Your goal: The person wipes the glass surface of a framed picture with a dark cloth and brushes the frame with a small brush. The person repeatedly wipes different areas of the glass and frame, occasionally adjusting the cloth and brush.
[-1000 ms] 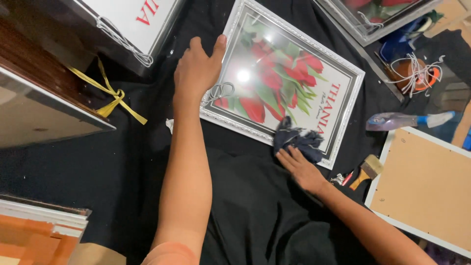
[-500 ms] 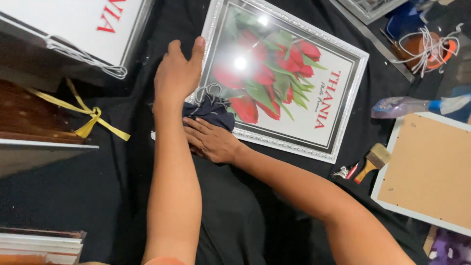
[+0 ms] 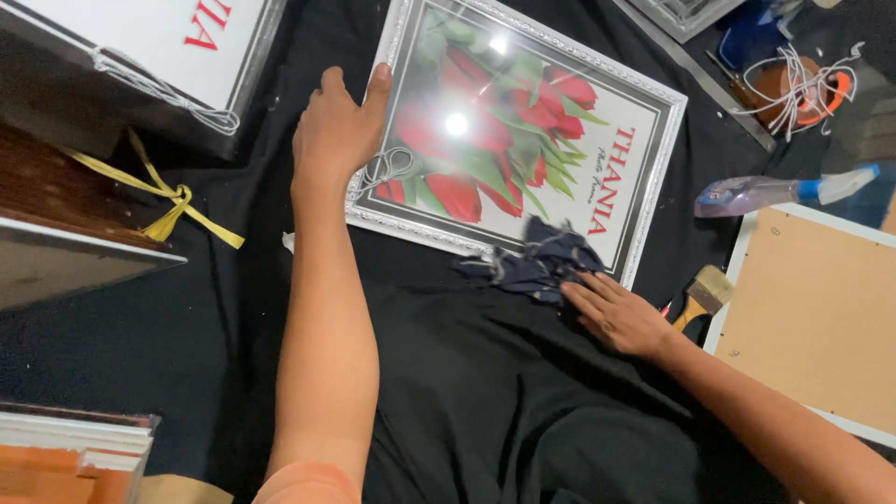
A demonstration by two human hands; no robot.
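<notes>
left hand (image 3: 338, 131) spread flat on silver picture frame (image 3: 653, 177); right hand (image 3: 616, 313) presses dark cloth (image 3: 537, 261) beside paintbrush (image 3: 702, 297).

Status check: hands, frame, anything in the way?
Left hand flat on frame edge. Right hand pressing cloth at frame's near corner. Brush beside right hand, apart.

R hand (image 3: 616, 317) w/ dark rag (image 3: 539, 261) slid from the silver picture frame's (image 3: 653, 187) near-left corner, beside L hand (image 3: 336, 135), to near-right corner. Frame shifted slightly in view.
</notes>
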